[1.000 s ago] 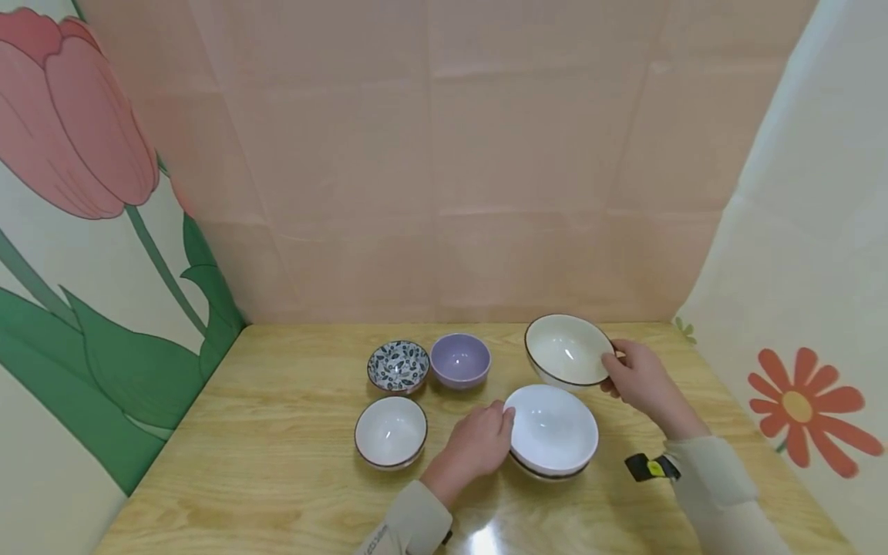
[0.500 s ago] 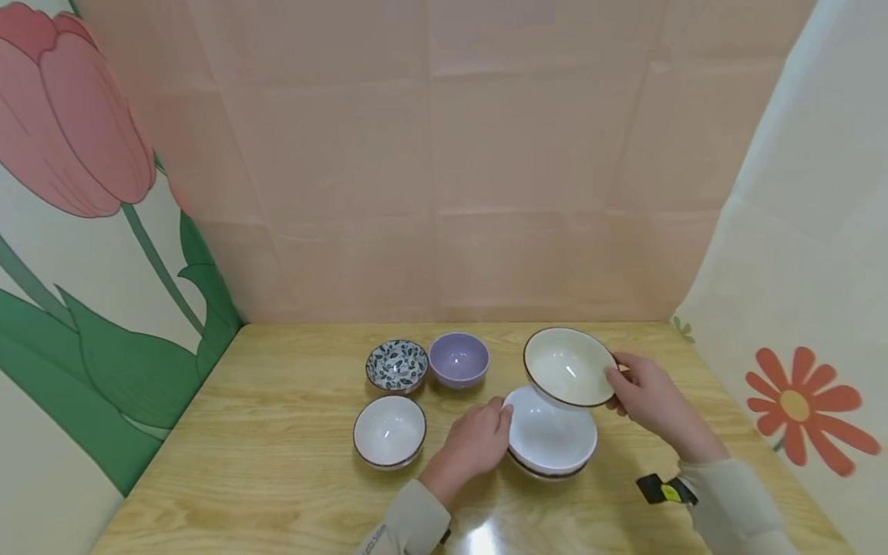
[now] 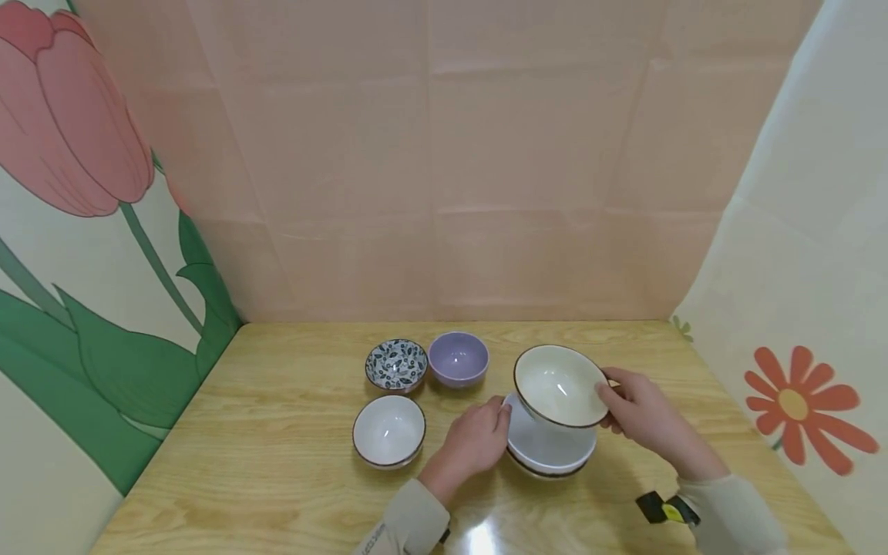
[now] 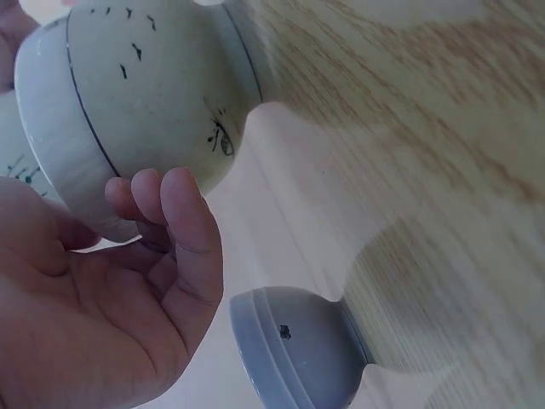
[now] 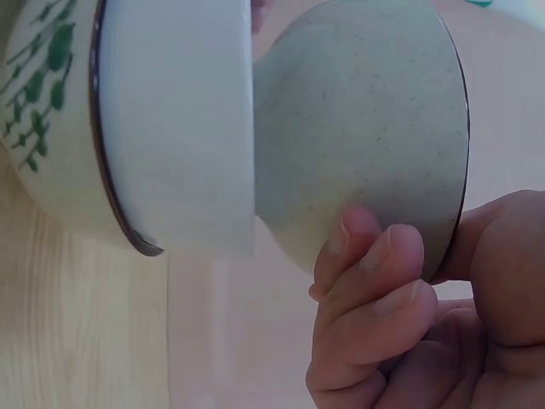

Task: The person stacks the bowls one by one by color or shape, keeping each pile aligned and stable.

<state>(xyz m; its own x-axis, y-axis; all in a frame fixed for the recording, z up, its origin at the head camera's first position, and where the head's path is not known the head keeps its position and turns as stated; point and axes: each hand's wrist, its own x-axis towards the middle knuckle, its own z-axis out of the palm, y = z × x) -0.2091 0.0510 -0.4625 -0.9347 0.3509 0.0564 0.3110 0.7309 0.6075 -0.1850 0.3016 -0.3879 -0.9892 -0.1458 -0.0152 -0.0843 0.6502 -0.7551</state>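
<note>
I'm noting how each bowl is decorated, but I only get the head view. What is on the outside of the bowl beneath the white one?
Observer: In the right wrist view, green leafy sprigs run across the outer wall of that lower bowl.
Operator: And the outside of the cream bowl in the person's right grip?
Observer: The side facing the right wrist camera is plain and pale, sprinkled with fine dark specks.
Operator: I see the thumb at its rim; where are the fingers of that hand?
Observer: Three fingertips show against its outer wall, below the rim.
</note>
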